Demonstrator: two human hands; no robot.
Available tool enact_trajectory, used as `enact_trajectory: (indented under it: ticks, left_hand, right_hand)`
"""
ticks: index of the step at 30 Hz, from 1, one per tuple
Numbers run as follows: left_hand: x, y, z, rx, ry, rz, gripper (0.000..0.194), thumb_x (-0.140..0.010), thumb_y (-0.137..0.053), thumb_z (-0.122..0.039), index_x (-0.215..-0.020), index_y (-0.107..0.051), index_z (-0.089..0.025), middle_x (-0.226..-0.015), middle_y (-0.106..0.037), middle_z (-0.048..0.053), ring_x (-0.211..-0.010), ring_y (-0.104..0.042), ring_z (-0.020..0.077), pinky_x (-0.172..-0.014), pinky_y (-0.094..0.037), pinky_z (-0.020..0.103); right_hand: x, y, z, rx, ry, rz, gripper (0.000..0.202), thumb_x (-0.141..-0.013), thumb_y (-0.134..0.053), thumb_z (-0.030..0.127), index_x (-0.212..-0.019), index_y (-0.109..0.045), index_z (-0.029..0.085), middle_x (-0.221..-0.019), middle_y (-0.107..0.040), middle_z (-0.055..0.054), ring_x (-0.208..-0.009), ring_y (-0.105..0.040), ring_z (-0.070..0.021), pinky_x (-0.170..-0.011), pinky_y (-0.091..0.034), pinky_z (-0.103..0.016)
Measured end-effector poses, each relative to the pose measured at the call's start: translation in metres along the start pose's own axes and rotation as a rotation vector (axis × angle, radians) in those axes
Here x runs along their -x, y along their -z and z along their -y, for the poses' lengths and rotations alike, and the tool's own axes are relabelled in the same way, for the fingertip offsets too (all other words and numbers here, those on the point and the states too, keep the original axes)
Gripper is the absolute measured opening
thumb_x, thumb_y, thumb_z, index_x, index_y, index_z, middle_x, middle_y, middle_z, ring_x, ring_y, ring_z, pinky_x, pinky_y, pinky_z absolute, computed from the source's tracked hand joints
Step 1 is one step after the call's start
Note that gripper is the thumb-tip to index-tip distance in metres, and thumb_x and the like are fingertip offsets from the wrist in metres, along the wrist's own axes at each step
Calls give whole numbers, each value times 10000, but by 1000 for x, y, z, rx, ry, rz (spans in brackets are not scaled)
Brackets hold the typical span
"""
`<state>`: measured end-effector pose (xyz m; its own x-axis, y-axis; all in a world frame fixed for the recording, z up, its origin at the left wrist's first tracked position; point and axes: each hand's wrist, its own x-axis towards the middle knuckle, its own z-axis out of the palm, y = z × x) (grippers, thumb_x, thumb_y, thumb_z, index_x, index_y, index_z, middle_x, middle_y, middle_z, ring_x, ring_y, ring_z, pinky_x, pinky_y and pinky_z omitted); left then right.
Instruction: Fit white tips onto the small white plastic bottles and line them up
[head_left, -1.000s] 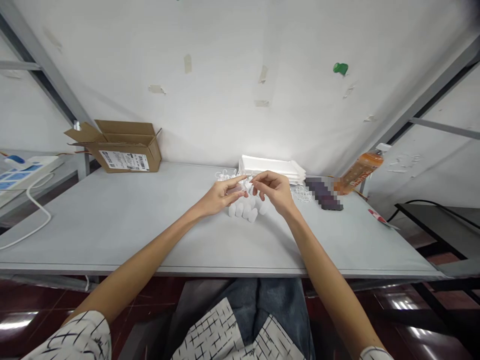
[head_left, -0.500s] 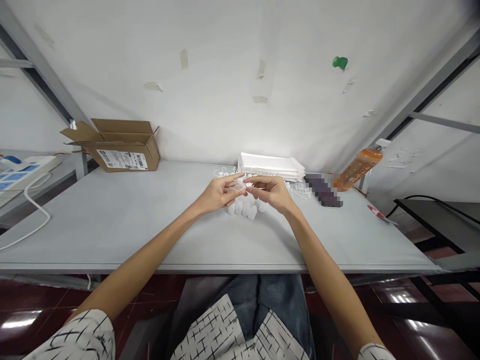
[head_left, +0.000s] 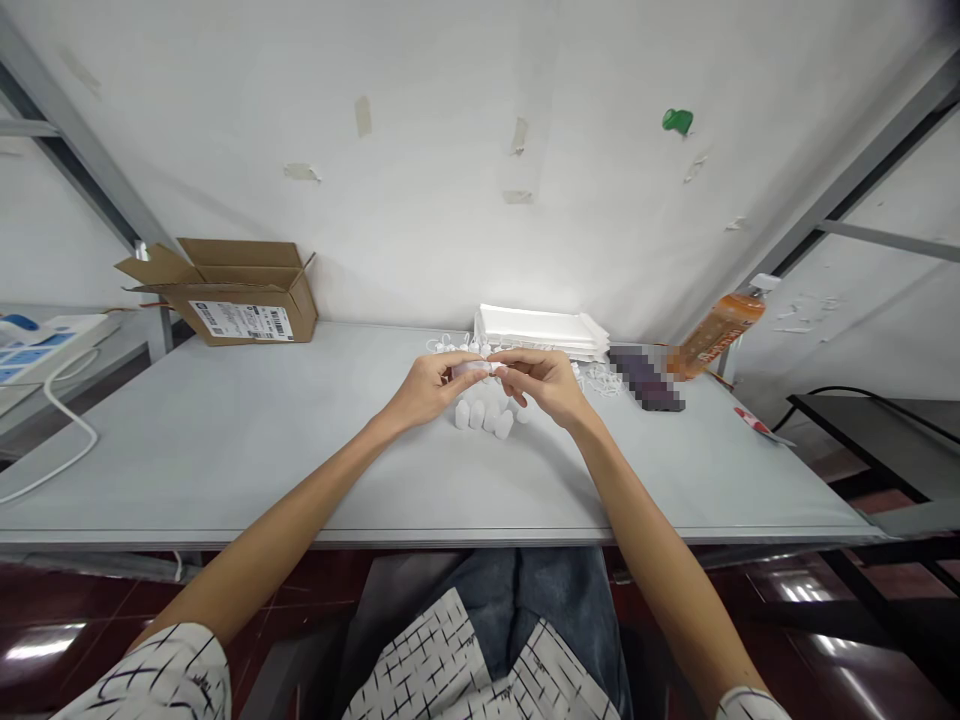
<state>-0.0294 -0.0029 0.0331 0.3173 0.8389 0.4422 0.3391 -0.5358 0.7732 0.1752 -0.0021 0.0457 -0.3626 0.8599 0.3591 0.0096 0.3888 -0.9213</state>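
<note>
My left hand [head_left: 421,392] is closed on a small translucent white plastic container [head_left: 466,369], held sideways just above the table. My right hand [head_left: 553,386] meets it at the right end, thumb and forefinger pinched on a small white piece [head_left: 495,367] whose shape the fingers mostly hide. Below the hands, several similar white plastic containers [head_left: 491,416] stand close together on the grey table [head_left: 262,430]. Behind the fingers lie many small white looped pieces [head_left: 448,345], partly covered by my hands.
A stack of white flat items [head_left: 540,328] lies against the wall. To its right are a dark pixelated object [head_left: 646,380] and an orange drink bottle [head_left: 718,330]. An opened cardboard box [head_left: 251,300] stands back left; a white cable [head_left: 88,425] hangs over the left edge.
The fingers of my left hand have closed further around the container, its thumb now along the front. My right fingertips stay at the container's right end, slightly shifted.
</note>
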Motion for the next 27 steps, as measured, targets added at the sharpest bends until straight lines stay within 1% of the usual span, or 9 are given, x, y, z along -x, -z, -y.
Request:
enact_trajectory:
  ticks: [4, 7, 9, 13, 15, 18, 23, 25, 27]
  left_hand:
    - [-1, -1, 3, 19, -31, 17, 374, -899, -605, -458, -1098, -730, -168, -1040, -728, 72, -724, -570, 126, -566, -401, 228]
    - [-1, -2, 5, 27, -47, 19, 365, -896, -609, -447, -1108, -722, -174, -1089, -722, 86, -821, -618, 161, -575, -432, 228]
    - [-1, -2, 6, 20, -53, 9, 360, -892, -615, -443, -1109, -721, -176, -1102, -721, 90, -849, -632, 172, -579, -450, 229]
    - [0, -3, 6, 2, -69, -12, 340, -887, -629, -426, -1099, -723, -177, -1104, -724, 89, -834, -638, 165, -571, -466, 227]
    - [0, -4, 5, -8, -89, -19, 336, -892, -627, -420, -1104, -722, -177, -1083, -727, 87, -787, -629, 151, -560, -469, 227]
    - [1, -6, 6, -37, -132, -43, 342, -901, -622, -425, -1107, -721, -171, -1063, -731, 90, -714, -610, 131, -540, -468, 226]
    - [2, -7, 8, -112, -204, -84, 348, -921, -605, -440, -1103, -727, -169, -1074, -741, 100, -713, -623, 132, -545, -477, 224]
    - [2, -8, 8, -137, -241, -102, 344, -930, -599, -430, -1109, -725, -164, -1032, -745, 98, -701, -616, 128, -532, -468, 218]
    - [3, -8, 9, -152, -283, -117, 332, -938, -596, -409, -1111, -722, -155, -980, -742, 92, -692, -602, 123, -522, -463, 210]
  right_hand:
    - [-1, 0, -2, -23, 13, -17, 262, -780, -759, 387, -920, -769, 166, -626, -608, 5, -512, -529, -96, -410, -401, -225]
    - [-1, 0, -5, -34, 45, -56, 261, -765, -776, 384, -910, -753, 167, -696, -657, -11, -519, -545, -97, -411, -417, -227]
    - [-2, -1, -7, -28, 60, -78, 249, -766, -779, 384, -878, -746, 164, -711, -671, -18, -522, -548, -97, -416, -426, -229]
    - [-2, -1, -8, -4, 58, -94, 244, -779, -765, 392, -840, -742, 157, -675, -665, -16, -499, -543, -93, -411, -429, -228]
    - [-3, 1, -9, 4, 47, -89, 253, -776, -763, 403, -841, -745, 159, -678, -671, -20, -503, -552, -97, -409, -431, -228]
    - [-3, 3, -11, -6, 34, -84, 257, -744, -791, 392, -863, -755, 167, -708, -685, -25, -534, -583, -110, -412, -437, -229]
    - [-3, 3, -10, -45, 26, -112, 272, -644, -864, 355, -830, -774, 178, -762, -707, -41, -604, -630, -146, -434, -475, -250]
    - [-2, 2, -8, -44, 36, -112, 268, -641, -864, 365, -820, -782, 182, -762, -711, -45, -630, -648, -160, -456, -501, -263]
    - [-2, 1, -6, -43, 43, -103, 260, -665, -851, 375, -832, -789, 186, -740, -710, -44, -645, -659, -168, -474, -514, -270]
